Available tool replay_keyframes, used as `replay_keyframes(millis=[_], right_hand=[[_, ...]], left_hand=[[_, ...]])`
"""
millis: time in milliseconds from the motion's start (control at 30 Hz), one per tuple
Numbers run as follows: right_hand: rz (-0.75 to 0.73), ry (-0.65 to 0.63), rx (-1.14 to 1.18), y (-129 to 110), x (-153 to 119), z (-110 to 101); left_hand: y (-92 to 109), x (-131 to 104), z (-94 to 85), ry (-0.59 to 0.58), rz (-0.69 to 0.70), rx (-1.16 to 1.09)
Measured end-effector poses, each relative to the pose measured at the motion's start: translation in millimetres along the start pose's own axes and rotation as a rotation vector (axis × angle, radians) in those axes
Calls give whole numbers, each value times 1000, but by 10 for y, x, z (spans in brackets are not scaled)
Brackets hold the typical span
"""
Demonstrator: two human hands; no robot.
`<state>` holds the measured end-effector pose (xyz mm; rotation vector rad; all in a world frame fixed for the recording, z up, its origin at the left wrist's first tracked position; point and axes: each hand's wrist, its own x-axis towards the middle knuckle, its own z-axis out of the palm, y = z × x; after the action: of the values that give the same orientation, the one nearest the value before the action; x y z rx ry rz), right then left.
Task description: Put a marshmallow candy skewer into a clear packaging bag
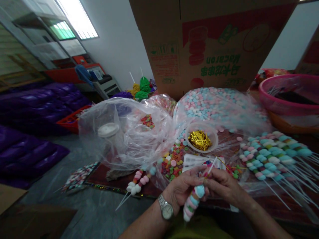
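A marshmallow skewer (191, 203), with pink, white and blue twisted pieces and some rings between, slants down in front of me. Its white stick (212, 164) points up and away. My left hand (181, 186), with a watch (166, 208) on the wrist, is closed around the skewer's upper end. The fingers of my right hand (224, 187) pinch at the base of the stick, touching the left fingertips. A thin gold strip shows just past the right fingers; what grips it is hidden. Beyond the hands stands a clear tub (214, 141) of gold twist ties (200, 140).
Finished skewers (271, 154) lie piled at right, two more (139, 181) at the left table edge. Colourful candy rings (174, 162) lie near the tub. Behind are a clear bag of marshmallows (214, 104), a large carton (169, 43) and a pink basin (274, 99).
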<state>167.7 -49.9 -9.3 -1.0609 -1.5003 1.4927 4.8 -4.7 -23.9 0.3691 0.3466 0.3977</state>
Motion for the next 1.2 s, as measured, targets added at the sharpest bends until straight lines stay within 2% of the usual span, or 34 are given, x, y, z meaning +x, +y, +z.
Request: replay_keyframes(millis=[133,233,300,367,433,500,567,600,667,700,733,767,833,900,967,1033,1133,1200], right_hand=[[-109,201,-272,27,19,70],[-107,340,-289,25,32,154],[-159,375,-309,26,29,181],[-277,360,-449,29,30,150],[-455,359,-727,28,41,60],[-627,385,-988,6,53,-52],[-726,470,-1110,-43,46,-121],[-742,534,-1124,-72,30,-123],[-743,608,-1112,-124,-27,-62],[-729,590,-1089,-140,-65,-14],[-690,517,-1044,-147,-105,29],[-621,425,-976,-147,-143,58],[-419,338,-786,-132,-193,55],[-207,485,-573,-108,-207,8],[-114,584,-426,-73,-203,3],[-100,532,-328,-20,-199,88],[18,424,-89,62,-194,259],[119,395,12,90,-196,284]], left_hand=[[57,-28,61,163,74,96],[83,-19,152,292,220,128],[80,-2,211,325,282,103],[65,14,251,329,295,100],[39,20,263,356,285,178],[0,15,250,445,313,381],[-42,-1,235,563,397,614],[-53,-12,238,610,406,682],[-22,-45,282,609,259,640],[28,-71,326,550,154,537],[99,-106,380,456,76,408],[184,-151,440,352,107,280],[342,-262,552,151,330,188],[400,-351,613,12,278,373],[315,-361,602,44,150,704],[137,-286,538,172,168,963],[-102,-118,432,241,195,989],[-167,-37,394,288,197,985]])
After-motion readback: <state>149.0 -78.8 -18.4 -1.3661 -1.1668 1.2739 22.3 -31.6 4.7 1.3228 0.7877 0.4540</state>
